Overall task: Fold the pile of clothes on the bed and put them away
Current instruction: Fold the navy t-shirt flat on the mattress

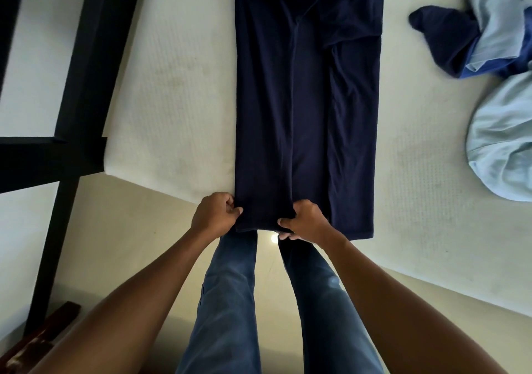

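A navy blue garment (308, 100) lies flat and lengthwise on the white mattress (178, 86), its sides folded inward into a long strip, its hem hanging over the near edge. My left hand (214, 214) pinches the hem's left corner. My right hand (302, 219) grips the hem near its middle, where a folded flap ends. At the right lies a loose pile of clothes (495, 37): a dark navy piece, a brighter blue piece and light blue fabric.
A black bed frame (95, 57) runs along the mattress's left side, with a black post going down to the pale floor (138, 230). More light blue cloth (503, 146) bunches at the right edge. My jeans-clad legs stand against the bed.
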{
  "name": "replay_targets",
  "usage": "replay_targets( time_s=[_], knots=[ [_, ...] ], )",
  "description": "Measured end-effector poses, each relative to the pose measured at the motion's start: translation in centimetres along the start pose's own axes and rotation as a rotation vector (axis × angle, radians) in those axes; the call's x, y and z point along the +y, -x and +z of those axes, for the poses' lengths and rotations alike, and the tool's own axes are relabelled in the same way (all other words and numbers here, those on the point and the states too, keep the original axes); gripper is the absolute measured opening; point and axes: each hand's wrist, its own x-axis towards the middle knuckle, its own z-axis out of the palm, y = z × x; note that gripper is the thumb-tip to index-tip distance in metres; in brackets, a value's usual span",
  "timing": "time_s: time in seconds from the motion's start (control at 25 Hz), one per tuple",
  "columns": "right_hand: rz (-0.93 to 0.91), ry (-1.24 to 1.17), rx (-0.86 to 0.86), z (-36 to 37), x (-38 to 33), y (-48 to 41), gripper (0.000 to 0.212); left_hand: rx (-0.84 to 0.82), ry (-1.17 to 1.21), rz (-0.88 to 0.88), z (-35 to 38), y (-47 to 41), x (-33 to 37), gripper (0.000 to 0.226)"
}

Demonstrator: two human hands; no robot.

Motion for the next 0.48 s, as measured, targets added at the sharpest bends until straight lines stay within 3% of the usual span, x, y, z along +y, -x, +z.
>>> replay_targets(
  time_s=[0.2, 0.32, 0.4, 0.48],
  knots=[
    [0.055, 0.233, -0.09, -3.4, -1.7, -0.5, 0.032, -0.17, -0.236, -0.019, -2.2, -1.2, 1.1, 0.019],
    [-0.036, 0.224, 0.089, -8.0, -4.9, -1.7, 0.023, -0.13, -0.4, 0.033, -5.4, -2.4, 4.0, 0.024],
    [-0.098, 0.209, 0.262, -11.4, -7.7, -2.1, 0.018, -0.049, -0.364, 0.086, -8.1, -3.0, 6.6, 0.024],
    [-0.14, 0.212, 0.334, -14.4, -10.8, -1.7, 0.026, 0.022, -0.304, 0.126, -10.9, -3.6, 9.2, 0.02]
  ],
)
